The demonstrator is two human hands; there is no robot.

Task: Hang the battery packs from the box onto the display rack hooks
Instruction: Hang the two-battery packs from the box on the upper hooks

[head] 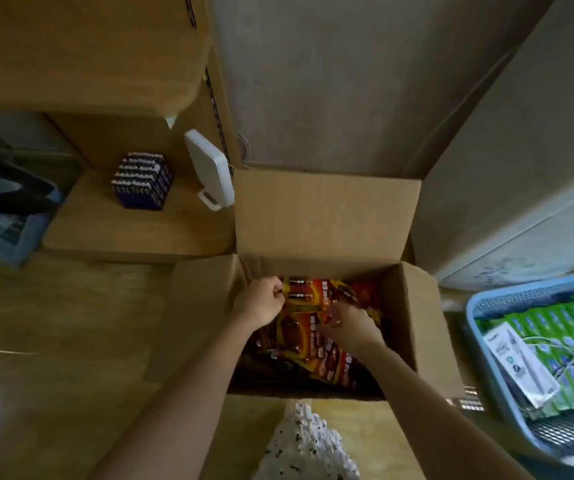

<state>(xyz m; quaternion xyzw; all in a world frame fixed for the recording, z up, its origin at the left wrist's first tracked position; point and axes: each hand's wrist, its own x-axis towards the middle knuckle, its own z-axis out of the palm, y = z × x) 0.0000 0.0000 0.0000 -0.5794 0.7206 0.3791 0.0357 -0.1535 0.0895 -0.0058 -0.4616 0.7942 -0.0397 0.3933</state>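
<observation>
Battery packs (pixel 308 327): red and orange blister cards, heaped loosely inside the open cardboard box (pixel 327 216) in front of you; none is out of the box.
Top pack (pixel 304 294): lies at the far side of the heap, two dark cells showing through its blister.
Your left hand (pixel 261 301): inside the box, fingers curled tight and pinching the left edge of the top pack.
Your right hand (pixel 347 327): inside the box, fingers bent down among the packs; blur hides whether they have closed on one, so you cannot tell.
Box flaps: all open, the far flap upright.
Blue basket (pixel 479 355): right of the box, filled with green packets.
Wooden shelf (pixel 133 230): left of the box, carrying a dark block of loose batteries (pixel 141 183) and a white device (pixel 211 169).
</observation>
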